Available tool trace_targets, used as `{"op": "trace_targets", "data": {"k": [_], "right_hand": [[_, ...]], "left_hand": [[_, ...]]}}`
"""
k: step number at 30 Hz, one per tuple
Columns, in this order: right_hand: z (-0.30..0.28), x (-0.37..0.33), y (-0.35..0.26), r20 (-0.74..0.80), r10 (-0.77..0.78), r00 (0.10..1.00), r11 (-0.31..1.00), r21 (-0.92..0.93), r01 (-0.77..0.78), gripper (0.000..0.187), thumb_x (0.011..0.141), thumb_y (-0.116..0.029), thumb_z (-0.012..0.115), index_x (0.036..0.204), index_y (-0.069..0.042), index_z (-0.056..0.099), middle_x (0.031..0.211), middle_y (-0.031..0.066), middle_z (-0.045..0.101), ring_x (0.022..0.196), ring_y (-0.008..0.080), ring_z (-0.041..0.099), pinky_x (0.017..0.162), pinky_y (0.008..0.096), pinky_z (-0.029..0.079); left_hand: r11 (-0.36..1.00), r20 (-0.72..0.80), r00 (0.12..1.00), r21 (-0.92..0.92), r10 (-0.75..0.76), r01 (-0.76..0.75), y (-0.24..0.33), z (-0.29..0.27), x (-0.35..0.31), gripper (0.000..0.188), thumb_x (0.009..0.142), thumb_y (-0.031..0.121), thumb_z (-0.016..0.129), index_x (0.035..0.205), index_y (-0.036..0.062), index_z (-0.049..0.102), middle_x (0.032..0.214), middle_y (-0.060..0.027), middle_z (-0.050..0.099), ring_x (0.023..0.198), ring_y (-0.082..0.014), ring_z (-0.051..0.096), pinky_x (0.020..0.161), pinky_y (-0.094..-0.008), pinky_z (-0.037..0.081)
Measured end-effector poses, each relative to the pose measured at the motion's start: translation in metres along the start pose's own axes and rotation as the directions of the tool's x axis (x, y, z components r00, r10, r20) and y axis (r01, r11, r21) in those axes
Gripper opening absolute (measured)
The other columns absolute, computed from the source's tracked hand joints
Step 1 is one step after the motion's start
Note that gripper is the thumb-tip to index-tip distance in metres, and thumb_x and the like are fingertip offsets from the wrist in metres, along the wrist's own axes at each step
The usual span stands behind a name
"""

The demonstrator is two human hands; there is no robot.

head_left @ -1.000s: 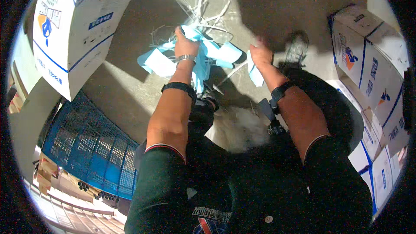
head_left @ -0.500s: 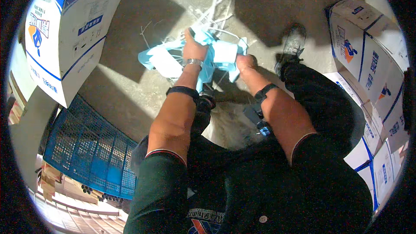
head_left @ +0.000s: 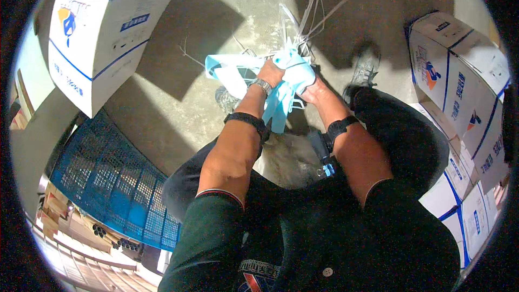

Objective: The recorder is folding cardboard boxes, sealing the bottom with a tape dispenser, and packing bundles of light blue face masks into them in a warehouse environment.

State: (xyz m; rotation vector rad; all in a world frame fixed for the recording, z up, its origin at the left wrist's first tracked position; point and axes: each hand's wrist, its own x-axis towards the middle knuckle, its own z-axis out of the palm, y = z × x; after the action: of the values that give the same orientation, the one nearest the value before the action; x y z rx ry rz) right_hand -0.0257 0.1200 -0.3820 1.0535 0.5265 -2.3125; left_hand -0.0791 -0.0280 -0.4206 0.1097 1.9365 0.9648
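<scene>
A crumpled bundle of thin light-blue sheet strips [head_left: 278, 105], perhaps plastic, is gathered between my two hands just above the floor. My left hand [head_left: 270, 73] is closed on its middle, and a loose flap sticks out to the left. Close beside it, my right hand [head_left: 314, 92] grips the bundle from the right; its fingers are partly hidden behind the blue folds. Thin white straps [head_left: 311, 13] splay out from the far side of the bundle toward the top of the view.
A tall white and blue carton [head_left: 100, 38] stands at the left, above a blue perforated plastic crate [head_left: 116, 184]. More white cartons [head_left: 454, 75] are stacked along the right. My shoes [head_left: 366, 67] rest on the concrete floor [head_left: 157, 113], either side of the bundle.
Both hands have come closer together, the left one moving right. The blue bundle is more tightly gathered, with its right part folded in. The white straps have swung to the right.
</scene>
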Motion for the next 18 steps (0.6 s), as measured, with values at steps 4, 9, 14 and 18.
{"op": "trace_targets", "data": {"k": [4, 9, 14, 18], "right_hand": [[0.065, -0.003, -0.001, 0.029, -0.033, 0.999, 0.997, 0.071, 0.031, 0.026, 0.094, -0.024, 0.057, 0.115, -0.008, 0.060, 0.098, 0.0035, 0.066, 0.083, 0.0152, 0.065, 0.074, 0.0281, 0.055], [0.139, -0.034, -0.003, 0.171, -0.042, 0.984, 0.985, -0.159, 0.070, 0.030, 0.096, -0.030, 0.054, 0.116, -0.008, 0.059, 0.100, 0.0041, 0.066, 0.086, 0.0147, 0.065, 0.075, 0.0297, 0.056], [0.205, -0.080, 0.011, 0.487, -0.130, 0.863, 0.838, -0.411, 0.359, 0.036, 0.095, -0.034, 0.056, 0.118, -0.006, 0.060, 0.101, 0.0046, 0.066, 0.085, 0.0125, 0.066, 0.073, 0.0287, 0.056], [0.233, -0.084, 0.017, 0.712, -0.217, 0.668, 0.749, -0.317, 0.581, 0.028, 0.092, -0.023, 0.059, 0.115, -0.006, 0.061, 0.101, 0.0034, 0.066, 0.089, 0.0107, 0.063, 0.077, 0.0272, 0.053]], "left_hand": [[0.984, -0.173, 0.979, -0.126, 0.105, -0.128, 0.023, -0.040, -0.036, 0.033, 0.084, 0.026, 0.060, 0.109, 0.0040, 0.063, 0.103, -0.0219, 0.066, 0.099, -0.0369, 0.063, 0.086, -0.0405, 0.049], [0.913, -0.316, 0.876, -0.063, 0.365, -0.403, 0.060, -0.090, -0.115, 0.031, 0.085, 0.020, 0.062, 0.111, 0.0050, 0.060, 0.105, -0.0169, 0.066, 0.094, -0.0318, 0.063, 0.084, -0.0373, 0.049], [0.878, -0.649, 0.600, 0.423, 0.467, -0.225, 0.098, -0.140, -0.203, 0.035, 0.079, 0.012, 0.065, 0.112, 0.0023, 0.059, 0.106, -0.0156, 0.063, 0.096, -0.0291, 0.061, 0.085, -0.0385, 0.048], [0.859, -0.621, 0.673, 0.000, 0.401, -0.512, 0.147, -0.159, -0.265, 0.030, 0.087, 0.016, 0.062, 0.112, 0.0014, 0.059, 0.103, -0.0108, 0.064, 0.093, -0.0217, 0.062, 0.079, -0.0339, 0.050]]}}
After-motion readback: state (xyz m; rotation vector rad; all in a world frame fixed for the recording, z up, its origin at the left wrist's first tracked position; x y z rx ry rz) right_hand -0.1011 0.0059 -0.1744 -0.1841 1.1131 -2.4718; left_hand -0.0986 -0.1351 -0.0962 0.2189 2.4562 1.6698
